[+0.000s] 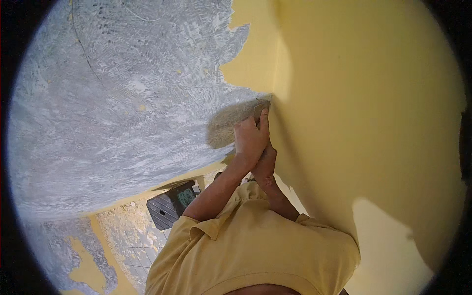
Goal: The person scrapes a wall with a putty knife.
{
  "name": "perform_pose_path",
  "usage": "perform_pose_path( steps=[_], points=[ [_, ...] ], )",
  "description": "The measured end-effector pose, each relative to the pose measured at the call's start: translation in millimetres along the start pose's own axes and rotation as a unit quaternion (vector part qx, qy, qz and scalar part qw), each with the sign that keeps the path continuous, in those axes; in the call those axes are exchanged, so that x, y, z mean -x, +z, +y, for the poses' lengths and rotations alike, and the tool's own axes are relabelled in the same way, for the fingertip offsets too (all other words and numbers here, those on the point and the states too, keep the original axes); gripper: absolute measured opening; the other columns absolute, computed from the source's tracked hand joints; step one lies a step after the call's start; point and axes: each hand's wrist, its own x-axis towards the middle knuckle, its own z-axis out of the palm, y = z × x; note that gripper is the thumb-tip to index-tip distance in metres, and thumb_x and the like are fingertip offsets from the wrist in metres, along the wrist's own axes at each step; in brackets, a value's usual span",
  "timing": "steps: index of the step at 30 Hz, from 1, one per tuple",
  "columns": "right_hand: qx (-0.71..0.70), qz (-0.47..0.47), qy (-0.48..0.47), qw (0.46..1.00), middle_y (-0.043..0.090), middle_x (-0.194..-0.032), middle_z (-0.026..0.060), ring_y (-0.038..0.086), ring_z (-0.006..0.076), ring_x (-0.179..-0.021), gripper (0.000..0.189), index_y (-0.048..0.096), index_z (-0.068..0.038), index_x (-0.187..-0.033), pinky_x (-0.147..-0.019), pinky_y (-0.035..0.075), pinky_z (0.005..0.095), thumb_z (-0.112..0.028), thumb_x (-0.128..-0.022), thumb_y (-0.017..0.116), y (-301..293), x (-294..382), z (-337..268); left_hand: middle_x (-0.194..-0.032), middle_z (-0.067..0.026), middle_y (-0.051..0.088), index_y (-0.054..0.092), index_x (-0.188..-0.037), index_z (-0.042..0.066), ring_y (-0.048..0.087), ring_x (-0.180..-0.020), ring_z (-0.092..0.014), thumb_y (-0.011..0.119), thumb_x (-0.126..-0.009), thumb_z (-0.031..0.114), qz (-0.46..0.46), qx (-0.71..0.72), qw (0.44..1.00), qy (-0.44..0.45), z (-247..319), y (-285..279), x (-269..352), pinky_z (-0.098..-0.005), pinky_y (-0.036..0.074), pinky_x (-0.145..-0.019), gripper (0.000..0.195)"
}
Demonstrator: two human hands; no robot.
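My left hand [249, 139] grips a flat scraper [260, 110], its thumb laid along the blade. The blade rests on the wall close to the inside corner, just below a remaining patch of yellow paint [247, 70]. Beneath the left hand, my right hand [266, 162] is crossed close against it. Its fingers are hidden, so its hold cannot be seen. Bare, mottled grey wall [147, 92] spreads to the left of the hands, with a rough edge against the yellow paint. A dark shadow falls on it beside the scraper.
A smooth yellow wall [368, 121] rises close on the right. Below to the left, a dark plastic step stool [162, 212] stands on the tiled floor [138, 254], where paint flakes are strewn. Another partly stripped wall section [84, 265] shows at lower left.
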Motion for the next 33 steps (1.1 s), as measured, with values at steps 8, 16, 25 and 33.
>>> perform_pose_path(
  steps=[8, 16, 25, 33],
  points=[
    [0.000, 0.012, -0.004, 1.000, 0.062, -0.101, 0.0113, 0.059, 0.0151, -0.092, 0.053, 0.046, 0.001, -0.118, -0.078, 0.046, 0.0289, -0.015, -0.073, 0.071, 5.2, 0.9, 9.0, -0.070, -0.0253, 0.061, 0.061, -0.071, -0.006, 0.059, -0.067, -0.041, 0.050, -0.088, 0.034, -0.059, 0.005, 0.997, -0.048, 6.3, -4.1, -2.7, -0.0464, 0.043, -0.077, 0.045],
    [0.018, 0.044, -0.079, 0.996, 0.063, -0.095, 0.0184, 0.064, 0.0274, -0.083, 0.087, 0.030, 0.000, -0.134, -0.067, 0.050, 0.0335, -0.027, -0.066, 0.076, 6.9, -3.5, 18.2, -0.066, -0.0256, 0.060, 0.062, -0.070, -0.007, 0.059, -0.065, -0.042, 0.047, -0.089, 0.039, -0.046, -0.011, 0.998, -0.045, 6.0, -6.5, -4.4, -0.0478, 0.046, -0.071, 0.051],
    [-0.006, 0.021, -0.040, 0.999, 0.063, -0.095, 0.0167, 0.063, 0.0247, -0.088, 0.072, 0.037, 0.001, -0.129, -0.072, 0.049, 0.0336, -0.021, -0.070, 0.073, 7.5, -2.4, 12.4, -0.067, -0.0266, 0.060, 0.062, -0.067, -0.006, 0.059, -0.065, -0.043, 0.049, -0.088, 0.039, -0.014, -0.057, 0.998, -0.007, 5.4, -1.8, -5.4, -0.0463, 0.046, -0.071, 0.052],
    [-0.037, 0.024, -0.029, 0.999, 0.062, -0.094, 0.0079, 0.057, 0.0156, -0.087, 0.042, 0.051, 0.001, -0.109, -0.077, 0.045, 0.0290, -0.016, -0.074, 0.068, 15.7, 1.0, -1.5, -0.063, -0.0269, 0.057, 0.061, -0.065, -0.005, 0.058, -0.062, -0.042, 0.052, -0.085, 0.036, 0.018, -0.028, 0.998, 0.049, -0.7, -3.7, -13.6, -0.0475, 0.047, -0.062, 0.047]
  ],
)
